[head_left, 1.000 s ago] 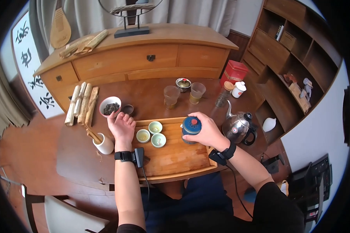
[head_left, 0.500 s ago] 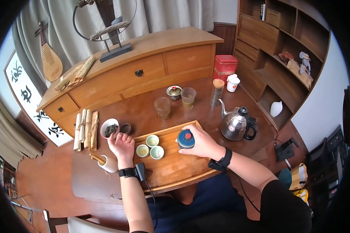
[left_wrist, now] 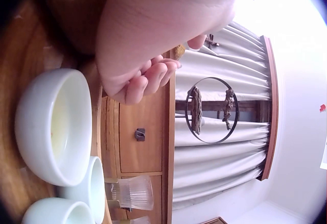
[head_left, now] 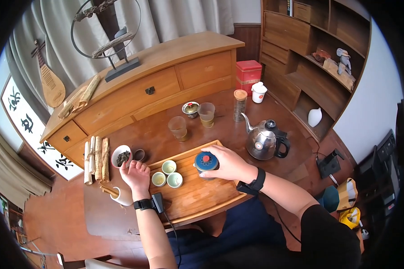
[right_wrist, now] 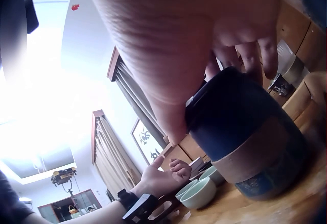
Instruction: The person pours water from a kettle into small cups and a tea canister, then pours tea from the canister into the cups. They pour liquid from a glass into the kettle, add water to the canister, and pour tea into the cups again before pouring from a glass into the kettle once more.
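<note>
My right hand (head_left: pixel 231 165) grips a blue lidded pot (head_left: pixel 206 162) with a red knob, fingers on its far side and thumb on its near side. In the right wrist view the pot (right_wrist: pixel 250 137) stands on the wooden tray (head_left: pixel 197 202). Three pale green cups (head_left: pixel 174 180) with light liquid sit together on the tray's left part. Beside them, palm up with fingers loosely curled, my left hand (head_left: pixel 137 178) holds nothing. It lies next to a white bowl (head_left: pixel 121 156) of dark leaves. The left wrist view shows the left hand (left_wrist: pixel 153 35) above a cup (left_wrist: pixel 53 127).
A steel kettle (head_left: pixel 265 140) stands right of the tray. Behind it are a cork-topped jar (head_left: pixel 239 106), two glasses (head_left: pixel 178 129), a lidded bowl (head_left: pixel 191 109) and a red tin (head_left: pixel 248 77). Bamboo rolls (head_left: pixel 96 160) and a white tool holder (head_left: pixel 122 196) stand at left.
The head view has turned, so the table things appear shifted. My right hand keeps its grip on the blue pot, and my left hand stays loosely curled by the cups.
</note>
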`<action>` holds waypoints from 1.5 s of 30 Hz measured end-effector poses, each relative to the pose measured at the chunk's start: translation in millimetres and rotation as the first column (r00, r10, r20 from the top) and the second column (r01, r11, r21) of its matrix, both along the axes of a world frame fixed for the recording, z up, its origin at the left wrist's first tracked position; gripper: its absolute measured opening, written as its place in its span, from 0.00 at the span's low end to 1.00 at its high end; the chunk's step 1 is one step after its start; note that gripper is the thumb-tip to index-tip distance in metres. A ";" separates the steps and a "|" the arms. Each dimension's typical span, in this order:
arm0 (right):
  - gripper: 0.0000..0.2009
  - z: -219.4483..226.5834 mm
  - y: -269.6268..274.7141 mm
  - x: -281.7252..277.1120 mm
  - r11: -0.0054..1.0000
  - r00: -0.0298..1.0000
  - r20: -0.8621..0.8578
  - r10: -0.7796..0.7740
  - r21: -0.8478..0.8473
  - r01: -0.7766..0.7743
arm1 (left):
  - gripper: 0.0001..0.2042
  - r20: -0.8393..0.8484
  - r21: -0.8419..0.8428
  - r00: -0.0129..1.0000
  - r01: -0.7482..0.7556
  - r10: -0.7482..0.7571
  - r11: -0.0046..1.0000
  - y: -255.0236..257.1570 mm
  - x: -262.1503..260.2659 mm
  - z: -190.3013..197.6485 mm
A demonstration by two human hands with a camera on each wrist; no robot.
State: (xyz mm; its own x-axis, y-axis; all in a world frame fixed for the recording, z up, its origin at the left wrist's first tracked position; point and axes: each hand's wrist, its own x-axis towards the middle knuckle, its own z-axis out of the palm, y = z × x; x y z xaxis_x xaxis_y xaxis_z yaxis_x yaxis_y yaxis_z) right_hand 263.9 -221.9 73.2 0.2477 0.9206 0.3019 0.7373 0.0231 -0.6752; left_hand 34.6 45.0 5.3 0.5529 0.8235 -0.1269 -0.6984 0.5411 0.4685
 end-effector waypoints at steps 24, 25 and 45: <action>0.17 15.1 -86.3 116.6 0.653 0.627 0.191 -0.755 0.136 0.745 | 0.19 0.005 0.028 1.000 0.016 -0.016 0.999 1.3 -1.7 -2.6; 0.16 14.0 -85.3 112.7 0.636 0.609 0.181 -0.772 0.226 0.738 | 0.19 -0.001 0.033 1.000 0.021 -0.021 0.999 1.1 -1.2 -2.1; 0.09 -19.6 -95.5 117.2 0.345 0.727 -0.358 -0.586 0.701 0.624 | 0.11 -0.636 0.302 0.767 0.351 -0.087 0.886 -19.9 75.0 70.0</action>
State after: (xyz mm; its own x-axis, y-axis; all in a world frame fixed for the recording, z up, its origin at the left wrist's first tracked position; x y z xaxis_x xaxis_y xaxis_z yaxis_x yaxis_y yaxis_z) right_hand 381.1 -317.4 53.6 0.6677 -0.0487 0.7428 0.7441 0.0708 -0.6643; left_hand 109.6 25.0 75.3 0.6450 0.7393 -0.1933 -0.0937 0.3276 0.9402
